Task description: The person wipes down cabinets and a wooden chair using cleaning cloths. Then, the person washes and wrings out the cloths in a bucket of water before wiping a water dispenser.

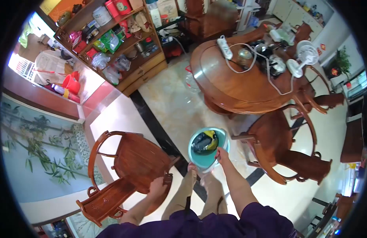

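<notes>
A person's right hand [220, 155] pinches the rim of a pale teal bucket [204, 160] on the tiled floor [169, 89], its fingers closed on the edge above a black-and-yellow bundle [205, 142]. The left hand [157, 188] rests at the wooden chair [142, 158], its finger grip impossible to tell from here, while a white power strip [224, 47] lies on the rounded desk [231, 88] ahead

Wooden shelves [146, 77], table [219, 75], pale floor [163, 103]

Bright light glares off the floor [116, 113] (fisheye distortion bends the edges).
</notes>
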Demonstrator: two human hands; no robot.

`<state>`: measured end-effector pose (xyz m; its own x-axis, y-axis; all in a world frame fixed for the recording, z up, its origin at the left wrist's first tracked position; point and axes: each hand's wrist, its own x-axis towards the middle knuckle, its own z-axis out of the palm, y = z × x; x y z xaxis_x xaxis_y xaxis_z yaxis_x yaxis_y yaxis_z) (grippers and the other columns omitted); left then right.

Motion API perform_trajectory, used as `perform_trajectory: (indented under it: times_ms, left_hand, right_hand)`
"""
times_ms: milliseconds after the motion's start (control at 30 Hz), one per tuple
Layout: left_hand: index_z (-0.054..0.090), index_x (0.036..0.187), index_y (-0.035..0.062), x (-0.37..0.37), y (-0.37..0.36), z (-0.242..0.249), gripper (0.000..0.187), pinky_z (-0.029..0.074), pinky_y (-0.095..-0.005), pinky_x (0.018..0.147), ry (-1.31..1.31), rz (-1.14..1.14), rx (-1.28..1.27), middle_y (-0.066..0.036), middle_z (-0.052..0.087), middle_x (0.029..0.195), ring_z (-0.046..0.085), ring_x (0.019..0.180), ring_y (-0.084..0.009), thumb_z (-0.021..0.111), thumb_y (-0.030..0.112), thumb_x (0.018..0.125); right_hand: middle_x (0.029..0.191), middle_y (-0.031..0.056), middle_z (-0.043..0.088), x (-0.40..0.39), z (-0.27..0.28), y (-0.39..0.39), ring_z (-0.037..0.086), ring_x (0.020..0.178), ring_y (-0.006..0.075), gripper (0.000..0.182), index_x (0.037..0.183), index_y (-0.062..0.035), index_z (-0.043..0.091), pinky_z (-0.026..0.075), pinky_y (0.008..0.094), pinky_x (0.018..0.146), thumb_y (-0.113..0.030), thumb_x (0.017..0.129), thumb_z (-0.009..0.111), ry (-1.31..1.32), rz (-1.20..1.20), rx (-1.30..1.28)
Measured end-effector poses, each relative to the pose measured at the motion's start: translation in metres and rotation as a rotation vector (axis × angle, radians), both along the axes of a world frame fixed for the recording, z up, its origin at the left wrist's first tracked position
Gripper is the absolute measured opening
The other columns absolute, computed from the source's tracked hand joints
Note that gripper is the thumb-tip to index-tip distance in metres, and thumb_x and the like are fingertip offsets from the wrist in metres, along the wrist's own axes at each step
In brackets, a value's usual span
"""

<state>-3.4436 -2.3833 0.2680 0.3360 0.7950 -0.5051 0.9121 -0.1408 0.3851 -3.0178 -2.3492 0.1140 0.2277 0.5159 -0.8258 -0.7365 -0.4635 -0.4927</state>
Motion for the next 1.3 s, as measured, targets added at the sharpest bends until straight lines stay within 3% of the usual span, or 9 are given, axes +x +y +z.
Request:
perform_trajectory:
  times_ms: [133,200,367,533,767,867,1067,1200,1300]
  left_hand:
    - [0.063,0.105,0.0037,-0.033,-0.036,0.011,0.032,0.051,-0.0502,0.084,0.089,0.043,-0.056,-0.019,0.064,0.105,0.061,0.1,-0.0377,0.062,0.025,0.081]
    - [0.064,0.106,0.0034,-0.041,-0.061,0.02,0.032,0.05,-0.0496,0.086,0.136,0.097,-0.088,-0.019,0.063,0.106,0.06,0.102,-0.0374,0.062,0.025,0.081]
    - [0.061,0.111,0.0028,-0.061,-0.163,0.038,0.032,0.047,-0.0473,0.091,0.044,0.102,0.115,-0.019,0.062,0.11,0.058,0.104,-0.0378,0.063,0.016,0.082]
    - [0.058,0.115,0.0034,-0.044,-0.238,0.079,0.037,0.044,-0.0452,0.093,-0.048,-0.026,0.297,-0.016,0.061,0.115,0.055,0.111,-0.0363,0.066,0.007,0.079]
    - [0.06,0.115,0.0043,-0.008,-0.273,0.092,0.033,0.044,-0.0443,0.098,0.007,-0.113,0.079,-0.017,0.06,0.119,0.054,0.114,-0.0361,0.063,0.017,0.084]
    - [0.06,0.114,0.0051,0.015,-0.265,0.096,0.032,0.043,-0.0442,0.099,0.041,-0.155,0.071,-0.016,0.06,0.119,0.054,0.115,-0.0356,0.063,0.018,0.085]
    - [0.062,0.113,0.005,0.057,-0.253,0.089,0.032,0.043,-0.0415,0.099,0.082,-0.28,0.035,-0.016,0.062,0.116,0.056,0.114,-0.0333,0.063,0.025,0.087]
    - [0.062,0.117,0.003,0.079,-0.262,0.075,0.039,0.045,-0.0385,0.098,0.1,-0.351,-0.156,-0.016,0.064,0.118,0.059,0.112,-0.0298,0.061,0.03,0.089]
    - [0.062,0.117,0.0018,0.096,-0.278,0.065,0.04,0.048,-0.037,0.094,0.082,-0.395,-0.254,-0.015,0.066,0.114,0.063,0.108,-0.0278,0.059,0.033,0.091]
  right_hand:
    - [0.051,0.0065,0.052,0.019,0.0,-0.122,0.051,0.042,0.0184,0.025,0.064,-0.0057,0.058,0.043,0.0354,0.042,-0.02,0.083,0.066,-0.349,0.307,-0.113]
    - [0.048,0.0044,0.052,0.009,0.015,-0.18,0.05,0.039,0.0158,0.03,0.055,-0.0066,0.054,0.039,0.032,0.039,-0.024,0.074,0.07,-0.489,0.346,-0.222]
    - [0.058,0.005,0.056,0.036,-0.096,-0.357,0.052,0.045,0.0157,0.022,0.066,-0.0029,0.058,0.039,0.0318,0.037,-0.014,0.075,0.075,-0.589,0.512,-0.422]
    - [0.057,0.003,0.055,0.058,-0.052,-0.497,0.053,0.046,0.0135,0.015,0.069,-0.0059,0.06,0.045,0.0283,0.039,-0.016,0.072,0.071,-0.498,0.428,-0.608]
    - [0.054,0.0037,0.051,0.048,-0.086,-0.681,0.049,0.04,0.0161,0.02,0.061,-0.0064,0.053,0.042,0.0297,0.036,-0.01,0.073,0.069,-0.344,0.171,-0.661]
    - [0.053,0.0025,0.048,0.027,-0.112,-0.734,0.044,0.038,0.0147,0.017,0.065,-0.0072,0.053,0.037,0.029,0.034,-0.009,0.073,0.068,-0.335,0.103,-0.707]
    - [0.051,0.0009,0.04,0.003,-0.11,-0.792,0.036,0.036,0.0128,0.013,0.075,-0.007,0.05,0.029,0.0279,0.034,-0.006,0.073,0.063,-0.159,-0.471,-0.541]
    - [0.051,0.0017,0.043,-0.008,-0.126,-0.795,0.04,0.035,0.0131,0.017,0.068,-0.0059,0.049,0.033,0.0274,0.031,-0.011,0.071,0.065,-0.221,-0.428,-0.526]
    - [0.055,0.0079,0.056,-0.02,-0.124,-0.772,0.054,0.04,0.0171,0.019,0.074,0.0013,0.057,0.045,0.03,0.034,-0.014,0.071,0.068,-0.296,-0.432,-0.572]
